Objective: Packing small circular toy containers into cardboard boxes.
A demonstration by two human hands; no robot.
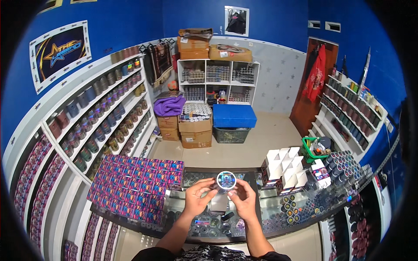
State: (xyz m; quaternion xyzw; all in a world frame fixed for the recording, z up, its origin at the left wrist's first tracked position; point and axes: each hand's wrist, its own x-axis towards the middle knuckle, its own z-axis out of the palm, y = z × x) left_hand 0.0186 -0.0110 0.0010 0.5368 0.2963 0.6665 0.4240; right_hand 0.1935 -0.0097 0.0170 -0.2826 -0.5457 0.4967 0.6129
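Both hands hold a short round canister (226, 179) above the glass counter (204, 179), its colourful round label with a white rim turned up toward me. My left hand (199, 199) grips it from the left, thumb and fingers at its side. From the right, my right hand (244, 199) closes on it in the same way. Below the canister, a small greyish box (219, 203) shows between my hands, partly covered. Close to it lies a small black object (227, 216) whose kind I cannot make out.
Many patterned boxes (135, 187) stand in rows on the counter's left. To the right are open white cartons (285, 167), a green basket (314, 150) and stacked round canisters (344, 167). Beyond the counter stand cardboard boxes (196, 135) and a blue box (234, 115).
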